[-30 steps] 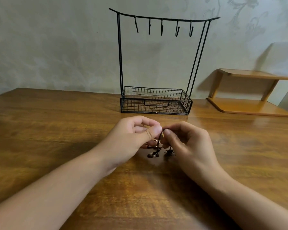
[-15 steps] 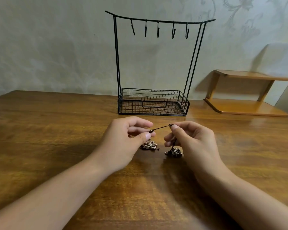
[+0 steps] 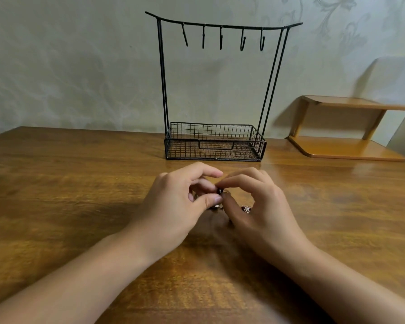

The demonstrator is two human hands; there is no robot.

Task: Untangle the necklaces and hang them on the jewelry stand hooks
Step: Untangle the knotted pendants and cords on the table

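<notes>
A small dark tangle of necklaces point(image 3: 219, 191) sits between my fingertips, low over the wooden table point(image 3: 80, 183). My left hand point(image 3: 180, 202) pinches it between thumb and fingers from the left. From the right, my right hand point(image 3: 257, 204) pinches the same knot. A reddish pendant point(image 3: 246, 209) peeks out under my right fingers; most of the cords are hidden by both hands. The black wire jewelry stand point(image 3: 214, 141) stands behind, its several hooks point(image 3: 221, 38) on the top bar bare.
A wooden corner shelf point(image 3: 346, 148) rests on the table at the back right, against the wall. The stand's mesh basket holds nothing that I can see. Bare tabletop stretches left and right of my hands.
My hands had drawn apart with a cord stretched taut between them; now they are back together, pinching the knot, and the pendants are mostly covered.
</notes>
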